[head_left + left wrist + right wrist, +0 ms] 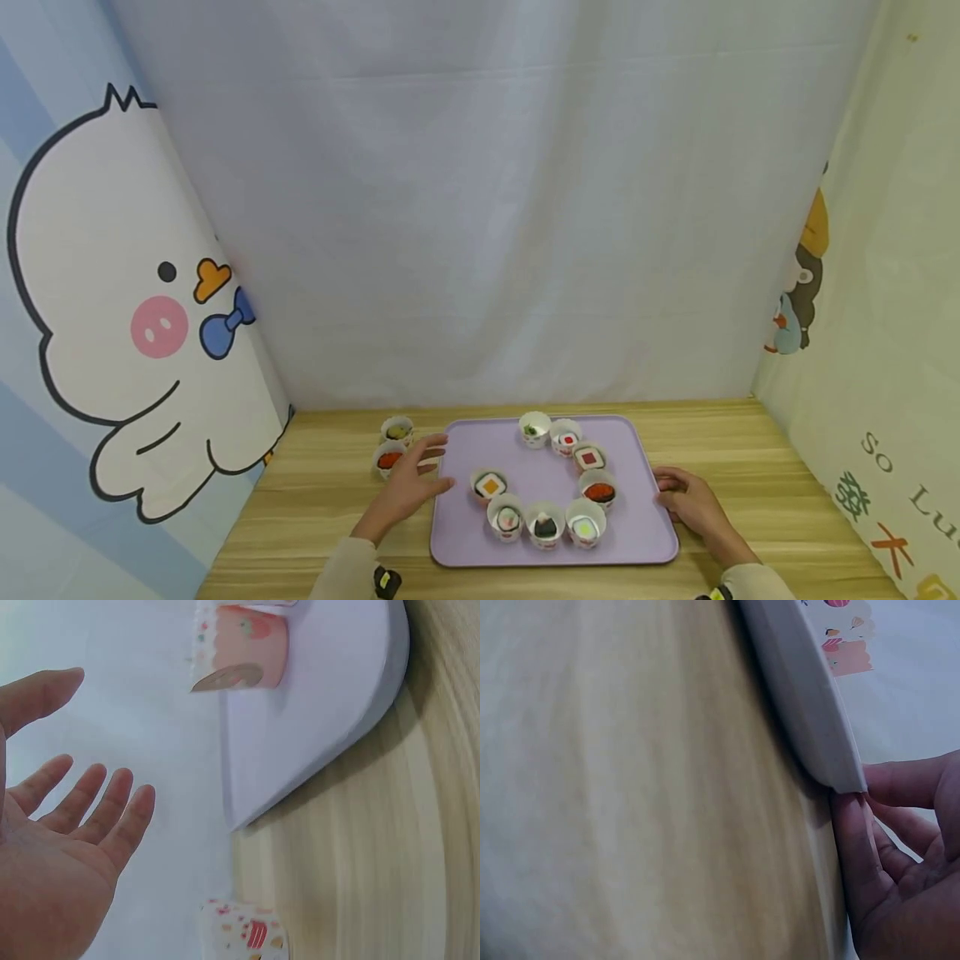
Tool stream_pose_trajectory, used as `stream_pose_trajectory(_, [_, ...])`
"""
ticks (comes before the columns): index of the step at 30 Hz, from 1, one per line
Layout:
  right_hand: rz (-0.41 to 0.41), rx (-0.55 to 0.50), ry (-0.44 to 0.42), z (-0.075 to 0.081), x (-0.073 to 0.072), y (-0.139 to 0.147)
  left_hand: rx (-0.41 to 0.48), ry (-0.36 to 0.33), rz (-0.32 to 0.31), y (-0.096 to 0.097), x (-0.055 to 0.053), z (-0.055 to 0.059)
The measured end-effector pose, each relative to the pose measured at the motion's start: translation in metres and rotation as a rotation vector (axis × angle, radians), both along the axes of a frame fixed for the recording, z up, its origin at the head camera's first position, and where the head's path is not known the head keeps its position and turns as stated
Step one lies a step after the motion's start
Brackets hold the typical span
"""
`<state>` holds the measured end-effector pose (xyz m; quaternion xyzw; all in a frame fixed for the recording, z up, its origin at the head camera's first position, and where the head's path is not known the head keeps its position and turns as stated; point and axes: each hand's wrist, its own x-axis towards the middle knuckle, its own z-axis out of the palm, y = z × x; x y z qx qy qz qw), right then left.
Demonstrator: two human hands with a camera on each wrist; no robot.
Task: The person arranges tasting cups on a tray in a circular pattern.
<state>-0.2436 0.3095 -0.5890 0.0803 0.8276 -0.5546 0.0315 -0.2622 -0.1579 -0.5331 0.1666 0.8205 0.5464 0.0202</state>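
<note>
A lilac tray [532,472] lies on the table, carrying several paper cups arranged in a loose curve. The cups hold small sushi-like pieces: a red-topped piece [600,492], a black-and-white rice ball [545,526] and a white piece with an orange square [491,486] are among them. My right hand [693,504] pinches the tray's right rim between thumb [855,832] and fingers. Over the tray's left edge, my left hand [405,492] is held with fingers spread, palm toward the tray, holding nothing. Its wrist view shows the hand [67,847] apart from the tray.
Left of the tray, behind my left hand, stand two more cups, one with a yellow-green piece [397,432] and one with a red-orange piece [389,460]. A pale curtain [480,250] hangs behind the wooden table [300,492], with printed cloths at both sides.
</note>
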Motion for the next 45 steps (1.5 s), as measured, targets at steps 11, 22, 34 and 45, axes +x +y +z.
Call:
stream_pose_trajectory(11, [-0.017,0.042,-0.004,-0.002,-0.002,-0.001,0.046,0.042,0.184,-0.034,0.001,0.009])
stream_pose_trajectory(22, [-0.026,0.065,-0.006,-0.002,-0.002,-0.001,0.116,0.079,0.369,-0.055,-0.007,0.001])
stream_pose_trajectory(34, [-0.024,0.06,-0.012,-0.001,-0.001,-0.001,0.137,-0.068,0.461,-0.059,-0.021,-0.031])
stream_pose_trajectory(45, [-0.019,0.063,-0.009,0.001,0.0,-0.002,0.108,-0.107,0.505,-0.054,-0.03,-0.045])
